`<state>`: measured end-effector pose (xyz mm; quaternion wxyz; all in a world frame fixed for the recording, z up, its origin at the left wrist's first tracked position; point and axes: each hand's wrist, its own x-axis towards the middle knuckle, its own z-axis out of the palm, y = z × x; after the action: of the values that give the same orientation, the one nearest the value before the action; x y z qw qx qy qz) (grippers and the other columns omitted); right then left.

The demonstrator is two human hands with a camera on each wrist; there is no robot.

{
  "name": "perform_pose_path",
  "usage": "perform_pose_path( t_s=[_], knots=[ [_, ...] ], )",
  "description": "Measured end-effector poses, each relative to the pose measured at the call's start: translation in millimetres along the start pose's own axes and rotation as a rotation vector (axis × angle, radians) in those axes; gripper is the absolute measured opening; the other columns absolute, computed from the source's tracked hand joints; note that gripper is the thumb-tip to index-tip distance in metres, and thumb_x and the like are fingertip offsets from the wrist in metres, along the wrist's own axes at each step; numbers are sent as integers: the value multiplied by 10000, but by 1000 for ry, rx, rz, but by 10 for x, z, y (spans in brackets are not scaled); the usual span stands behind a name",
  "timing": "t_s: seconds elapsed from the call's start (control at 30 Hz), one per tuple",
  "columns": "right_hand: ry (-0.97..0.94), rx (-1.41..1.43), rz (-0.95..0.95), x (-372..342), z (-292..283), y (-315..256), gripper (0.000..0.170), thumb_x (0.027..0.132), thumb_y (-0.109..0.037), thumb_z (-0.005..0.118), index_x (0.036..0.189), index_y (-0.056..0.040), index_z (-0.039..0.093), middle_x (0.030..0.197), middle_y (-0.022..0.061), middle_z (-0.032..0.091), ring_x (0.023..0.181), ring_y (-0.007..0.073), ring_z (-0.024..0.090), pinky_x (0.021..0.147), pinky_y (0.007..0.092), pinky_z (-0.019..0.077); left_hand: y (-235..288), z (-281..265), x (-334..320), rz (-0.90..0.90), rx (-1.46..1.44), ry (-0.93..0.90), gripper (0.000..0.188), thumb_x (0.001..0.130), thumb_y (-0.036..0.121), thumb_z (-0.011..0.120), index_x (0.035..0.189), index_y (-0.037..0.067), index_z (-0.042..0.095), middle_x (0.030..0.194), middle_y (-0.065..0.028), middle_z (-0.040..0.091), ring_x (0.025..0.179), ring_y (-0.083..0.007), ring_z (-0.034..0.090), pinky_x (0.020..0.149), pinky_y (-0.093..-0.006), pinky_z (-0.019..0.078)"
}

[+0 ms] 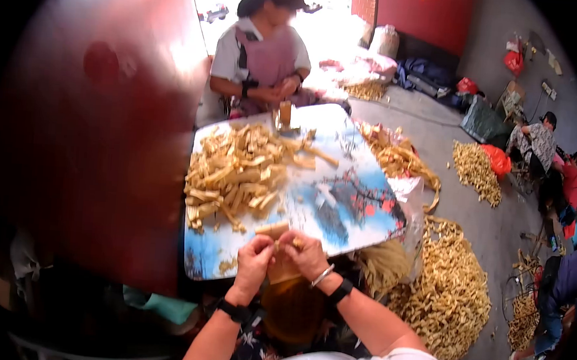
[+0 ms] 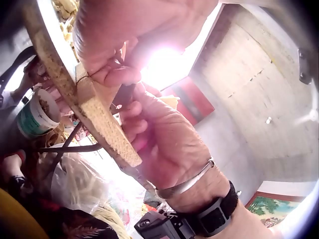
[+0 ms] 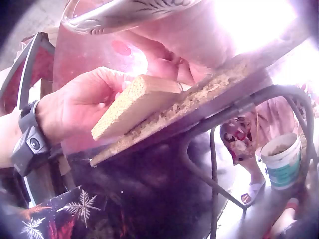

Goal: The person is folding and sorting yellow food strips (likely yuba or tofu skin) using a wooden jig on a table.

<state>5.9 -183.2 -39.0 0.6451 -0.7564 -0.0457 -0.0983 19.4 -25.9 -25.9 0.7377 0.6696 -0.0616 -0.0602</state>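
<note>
One yellowish piece is pinched between left hand and right hand; one bucket is shown only from the wrists.

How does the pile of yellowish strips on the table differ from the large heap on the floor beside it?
The strip pile has longer, straighter pieces; the floor heap has short, twisted-looking ones. The strip pile is smaller and lies loosely on the table, while the floor heap is larger and packed closer. Both are yellowish.
</note>
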Motion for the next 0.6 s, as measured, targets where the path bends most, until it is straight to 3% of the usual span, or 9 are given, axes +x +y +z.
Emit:
perform_pose_path(
  t_s=[0.1, 0.17, 0.27, 0.37, 0.4, 0.5, 0.53, 0.57, 0.6],
  knots=[
    [-26, -102, -83, 13, -13, -2, 30, 900, -60, 665, 926, -49, 659, 731, 9, 661, 662, 63, 612, 604, 245, 507, -2, -4, -18, -15, 27, -7, 39, 914, 20, 616, 903, 38, 649, 743, 15, 616, 598, -56, 556, 537, -207, 447],
    [16, -410, -347, 49, 18, 117, 36, 902, -74, 663, 884, -49, 645, 712, 34, 661, 649, 81, 619, 592, 261, 506, -12, -2, -13, -29, 31, 5, 46, 918, 19, 614, 898, 45, 646, 748, 16, 614, 602, -54, 552, 535, -206, 446],
    [57, -410, -381, 61, 22, 128, 69, 908, -104, 666, 886, -51, 628, 695, 50, 656, 626, 93, 617, 573, 267, 505, 26, 22, -29, -35, -10, 13, 51, 918, 12, 612, 894, 55, 626, 736, 20, 603, 590, -56, 537, 527, -206, 438],
    [-6, -179, -25, 9, -51, 77, 127, 868, -163, 691, 947, -90, 622, 748, 137, 669, 679, 296, 683, 619, 353, 539, 73, -21, -68, 17, -1, 54, 59, 915, 9, 607, 881, 56, 597, 703, 12, 590, 571, -59, 524, 510, -211, 423],
    [-42, -101, 55, -69, -102, -140, 142, 892, -167, 682, 977, -80, 610, 718, 124, 658, 628, 273, 672, 602, 344, 535, 100, -68, -76, 42, 11, 68, 63, 914, 8, 605, 877, 56, 588, 693, 9, 586, 565, -60, 520, 505, -213, 418],
    [-62, -106, -26, -330, -135, -249, 124, 902, -148, 671, 961, -63, 604, 713, 112, 652, 645, 241, 673, 619, 336, 530, 417, -199, 100, 226, 106, 153, 66, 908, 4, 558, 866, 54, 563, 669, -6, 552, 560, -76, 517, 488, -228, 415],
    [-42, -103, -147, -450, -124, -292, 113, 922, -131, 667, 943, -36, 610, 678, 38, 634, 589, 83, 589, 560, 251, 487, 541, -247, 240, 329, 41, 152, 74, 911, -14, 533, 869, 41, 560, 715, -26, 567, 590, -84, 529, 490, -237, 434],
    [-87, -103, -165, -572, -127, -375, 121, 921, -135, 670, 938, -32, 609, 701, 60, 650, 610, 96, 601, 577, 264, 491, 662, -319, 397, 382, -23, 119, 101, 915, -24, 514, 933, 30, 598, 776, -41, 593, 651, -102, 562, 560, -249, 488],
    [-137, -107, -147, -693, -133, -428, 125, 908, -133, 670, 940, -33, 603, 726, 102, 653, 646, 193, 632, 599, 298, 501, 704, -455, 620, 370, 88, 162, 185, 916, -25, 510, 1054, 4, 629, 882, -84, 633, 798, -162, 623, 733, -290, 538]
  ],
)
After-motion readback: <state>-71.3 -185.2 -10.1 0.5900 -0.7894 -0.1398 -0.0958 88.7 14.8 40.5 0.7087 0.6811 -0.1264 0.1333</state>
